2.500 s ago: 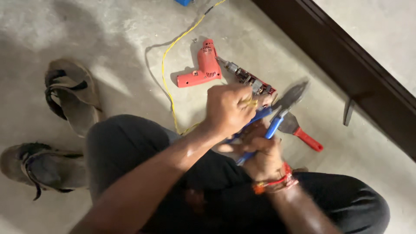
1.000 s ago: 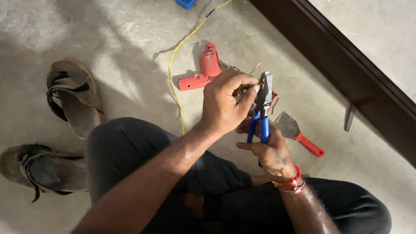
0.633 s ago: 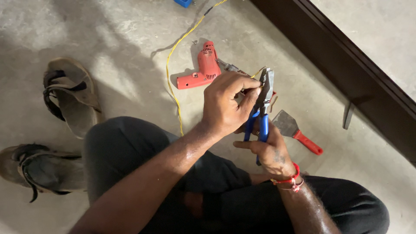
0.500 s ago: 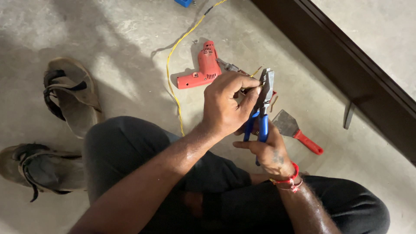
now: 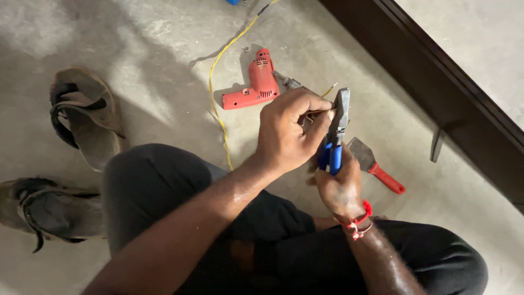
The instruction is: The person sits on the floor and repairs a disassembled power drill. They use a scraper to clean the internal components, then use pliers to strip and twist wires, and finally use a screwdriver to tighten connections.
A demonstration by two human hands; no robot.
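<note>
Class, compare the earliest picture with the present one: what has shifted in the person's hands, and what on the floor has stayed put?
The blue-handled pliers swung from a slant to upright in the right hand. The left hand keeps pinching a thin wire at their jaws. The red drill, yellow cable, scraper and sandals have not moved.

On the concrete floor (image 5: 164, 33): red drill (image 5: 256, 84), yellow cord (image 5: 218, 104), red-handled scraper (image 5: 376, 166), two worn sandals (image 5: 82, 114) at left, dark beam (image 5: 436, 87) at right.
</note>
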